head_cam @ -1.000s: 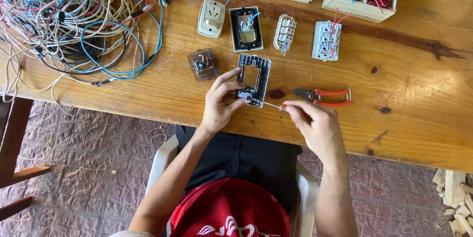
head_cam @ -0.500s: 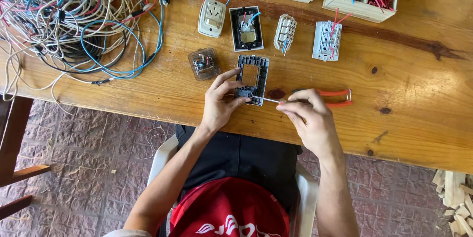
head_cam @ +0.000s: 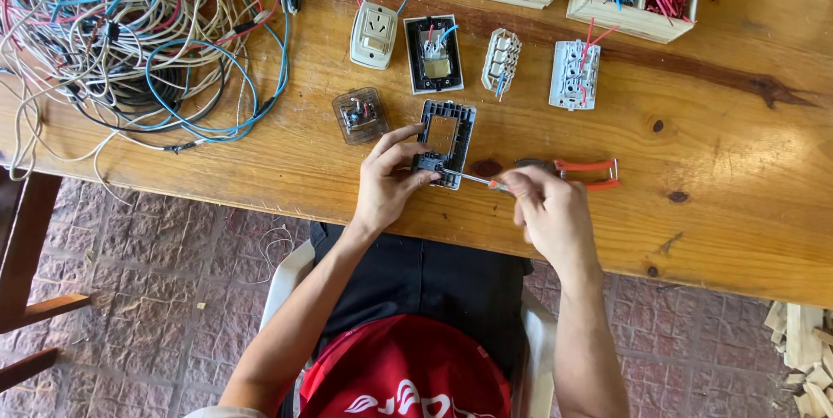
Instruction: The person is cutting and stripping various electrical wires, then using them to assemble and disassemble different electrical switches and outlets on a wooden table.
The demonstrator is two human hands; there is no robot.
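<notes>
- Pinching the dark switch frame [head_cam: 445, 142] at its near end, your left hand [head_cam: 388, 182] is clamped on it, thumb and fingers closed around the small black module seated at the bottom of the frame.
- You are gripping a thin screwdriver [head_cam: 473, 180] in your right hand [head_cam: 548, 210], fingers curled shut around its handle; only a bit of orange is showing past them.
- The frame is lying flat on the bench [head_cam: 711, 123], long axis running away from you, near edge just beside your left fingertips.
- The screwdriver shaft is running almost level, right to left, tip meeting the frame's near right corner, so the tool is crossing the frame's long axis roughly at right angles.
- Your left hand is the nearer one to the frame; the right is standing off to the side, joined to it only by the shaft.
- Red-handled pliers [head_cam: 583, 171] are lying just behind your right hand, partly hidden.
- A clear round module [head_cam: 359, 115] is sitting to the left of the frame, apart from it.
</notes>
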